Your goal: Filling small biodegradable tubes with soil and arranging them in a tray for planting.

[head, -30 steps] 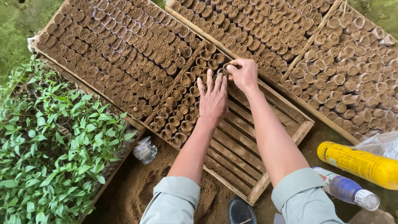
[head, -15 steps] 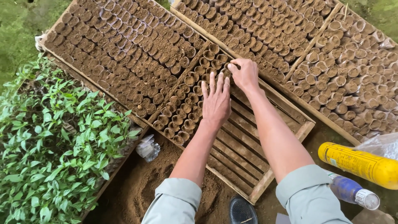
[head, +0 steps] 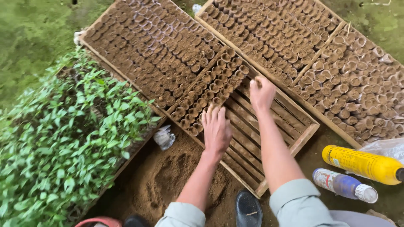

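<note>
Head view, reading left to right. Far left: a bed of green seedlings [head: 63, 143] in a wooden frame, leaves crowding over its edge. Just right of it, near the frame's corner, I note a crumpled clear plastic bag [head: 163, 137] lying on a patch of loose brown soil [head: 168, 180].

Centre: a slatted wooden tray [head: 290, 126], partly filled. Its left portion holds rows of small soil-filled paper pots [head: 210, 90], standing upright and packed tight; the right portion shows bare slats. The left hand [head: 216, 128] lies flat, fingers extended and together, nothing grasped, fingertips pressed against the outermost row of pots. The right hand [head: 261, 93] sits at the far end of that same row, fingers curled inward; I cannot tell whether it pinches a pot or only touches the row. Both sleeves are pale grey-green.

Upper left of the tray: a full tray of dark pots [head: 155, 46]. Upper right: two more full trays [head: 336, 59], touching one another.

Bottom centre: a dark shoe tip [head: 247, 209]. Far right, on the ground: a yellow bottle [head: 362, 164] lying on its side, and just beside it a smaller clear bottle with a white cap [head: 345, 185].
</note>
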